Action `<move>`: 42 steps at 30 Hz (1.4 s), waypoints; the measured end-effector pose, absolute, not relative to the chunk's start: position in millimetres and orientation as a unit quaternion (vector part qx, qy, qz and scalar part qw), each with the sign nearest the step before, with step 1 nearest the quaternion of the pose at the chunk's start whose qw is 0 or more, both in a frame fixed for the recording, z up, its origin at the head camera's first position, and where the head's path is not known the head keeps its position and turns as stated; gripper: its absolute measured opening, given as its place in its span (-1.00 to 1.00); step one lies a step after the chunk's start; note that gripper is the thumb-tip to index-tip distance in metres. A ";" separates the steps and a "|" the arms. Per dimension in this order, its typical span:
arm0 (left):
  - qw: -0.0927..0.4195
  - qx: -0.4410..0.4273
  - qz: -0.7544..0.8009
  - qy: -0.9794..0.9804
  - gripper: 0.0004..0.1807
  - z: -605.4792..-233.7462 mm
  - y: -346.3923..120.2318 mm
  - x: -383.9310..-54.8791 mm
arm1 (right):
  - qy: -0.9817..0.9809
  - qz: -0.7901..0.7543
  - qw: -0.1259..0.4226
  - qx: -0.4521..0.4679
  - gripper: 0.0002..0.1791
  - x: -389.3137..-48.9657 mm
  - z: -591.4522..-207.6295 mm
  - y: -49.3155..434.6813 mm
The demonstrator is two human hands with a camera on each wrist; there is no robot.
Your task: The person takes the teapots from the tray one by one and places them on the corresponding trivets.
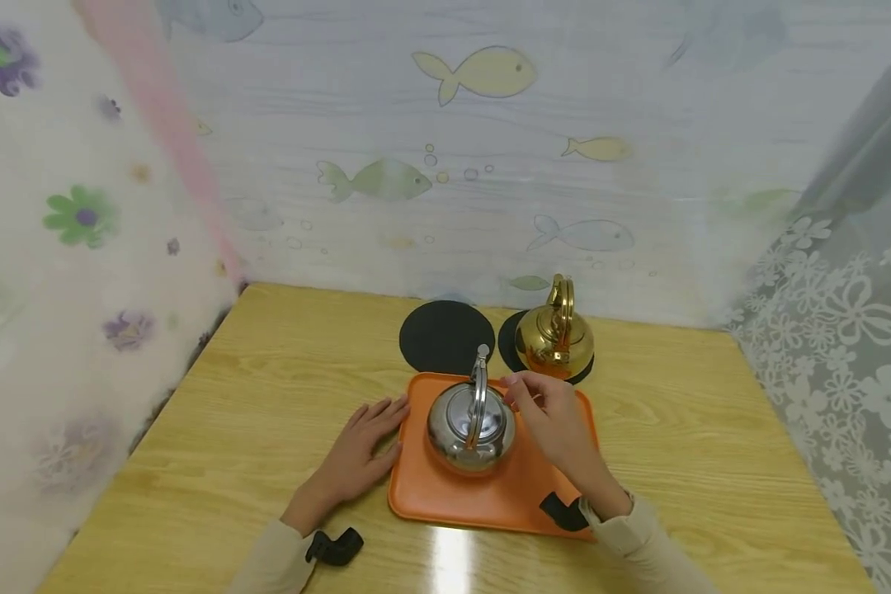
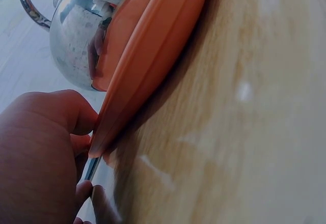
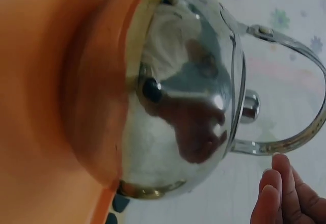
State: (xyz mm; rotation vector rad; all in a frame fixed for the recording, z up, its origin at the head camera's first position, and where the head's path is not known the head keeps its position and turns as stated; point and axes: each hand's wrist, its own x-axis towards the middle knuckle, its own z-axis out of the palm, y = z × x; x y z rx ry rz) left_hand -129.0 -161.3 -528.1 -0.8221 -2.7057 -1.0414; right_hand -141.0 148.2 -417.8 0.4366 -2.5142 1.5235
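A shiny silver kettle (image 1: 451,439) with an arched handle stands upright on an orange tray (image 1: 431,503). My left hand (image 1: 360,454) lies to the left of the tray, its fingers extended and its thumb and fingertips at the tray's edge. In the left wrist view the thumb meets the raised orange rim. My right hand (image 1: 553,417) hovers over the tray's right part, beside the kettle, with fingers loosely bent and holding nothing. The right wrist view shows those fingers (image 3: 272,203) close to the base of the kettle's handle (image 3: 300,132).
Behind the tray a black round mat (image 1: 445,334) lies on the wooden table (image 1: 304,346). A gold kettle (image 1: 542,340) stands on a second black mat (image 1: 511,351) to its right. Fish-patterned curtain (image 1: 386,107) hangs along the table's back edge, with flowered cloth (image 1: 82,289) on the left.
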 end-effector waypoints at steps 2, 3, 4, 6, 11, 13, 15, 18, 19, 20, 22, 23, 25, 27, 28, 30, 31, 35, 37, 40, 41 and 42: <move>0.066 -0.271 -0.345 -0.896 -0.40 -528.8 -161.5 -128.2 | -0.839 0.519 0.066 0.147 -0.65 -139.2 -419.2 146.3; 0.067 -0.271 -0.345 -0.896 -0.40 -529.3 -161.5 -128.0 | -0.834 0.529 0.055 0.147 -0.66 -138.7 -419.8 145.3; 0.067 -0.272 -0.347 -0.895 -0.40 -529.7 -161.5 -127.7 | -0.828 0.539 0.044 0.147 -0.65 -138.3 -420.3 144.3; 0.070 -0.274 -0.348 -0.894 -0.40 -530.3 -161.3 -127.6 | -0.809 0.569 0.020 0.149 -0.65 -137.7 -420.6 142.4; 0.083 -0.279 -0.347 -0.891 -0.41 -530.3 -160.1 -127.9 | -0.744 0.648 -0.040 0.156 -0.57 -136.0 -419.5 139.5; 0.084 -0.278 -0.346 -0.892 -0.41 -529.8 -159.9 -127.8 | -0.721 0.674 -0.061 0.145 -0.54 -136.2 -418.1 138.3; 0.081 -0.276 -0.344 -0.894 -0.40 -529.9 -160.0 -127.8 | -0.702 0.697 -0.078 0.125 -0.54 -137.1 -416.2 136.6; 0.072 -0.273 -0.343 -0.896 -0.40 -530.0 -160.2 -128.0 | -0.685 0.715 -0.097 0.097 -0.54 -137.6 -412.8 134.3; 0.070 -0.273 -0.343 -0.896 -0.40 -530.0 -160.3 -128.0 | -0.682 0.718 -0.104 0.090 -0.54 -137.5 -412.0 133.6; 0.069 -0.273 -0.343 -0.896 -0.40 -530.0 -160.3 -127.9 | -0.679 0.721 -0.110 0.085 -0.54 -137.2 -411.2 133.0; 0.071 -0.274 -0.344 -0.895 -0.40 -529.7 -160.2 -127.5 | -0.673 0.725 -0.124 0.078 -0.54 -136.6 -410.7 131.9; 0.073 -0.275 -0.345 -0.895 -0.40 -529.8 -160.1 -127.3 | -0.669 0.727 -0.131 0.077 -0.53 -136.5 -410.9 131.4; 0.077 -0.275 -0.344 -0.894 -0.40 -530.2 -160.1 -127.2 | -0.659 0.735 -0.141 0.077 -0.53 -136.2 -411.4 130.0; 0.081 -0.276 -0.340 -0.895 -0.40 -530.6 -160.1 -127.3 | -0.649 0.741 -0.150 0.083 -0.51 -135.7 -411.9 128.8; 0.080 -0.276 -0.341 -0.895 -0.40 -530.7 -160.3 -127.5 | -0.643 0.745 -0.154 0.087 -0.50 -135.2 -412.0 128.2; 0.076 -0.273 -0.341 -0.896 -0.39 -531.1 -160.7 -127.7 | -0.631 0.752 -0.162 0.097 -0.46 -134.3 -412.1 127.0; 0.073 -0.272 -0.341 -0.897 -0.39 -530.9 -160.8 -127.7 | -0.625 0.756 -0.166 0.102 -0.45 -133.9 -412.1 126.4; 0.064 -0.270 -0.342 -0.898 -0.39 -530.4 -161.2 -127.8 | -0.601 0.772 -0.177 0.111 -0.40 -132.5 -412.7 124.3; 0.064 -0.271 -0.339 -0.899 -0.39 -529.7 -161.3 -127.9 | -0.595 0.776 -0.176 0.114 -0.41 -132.2 -413.1 123.4; 0.063 -0.270 -0.340 -0.899 -0.39 -528.7 -161.2 -127.9 | -0.599 0.775 -0.169 0.108 -0.44 -131.8 -414.6 121.2; 0.062 -0.270 -0.340 -0.899 -0.39 -528.4 -161.2 -127.8 | -0.600 0.775 -0.167 0.106 -0.46 -131.4 -415.0 120.3; 0.061 -0.270 -0.339 -0.899 -0.39 -528.2 -161.2 -127.7 | -0.602 0.775 -0.164 0.101 -0.48 -131.2 -415.4 119.5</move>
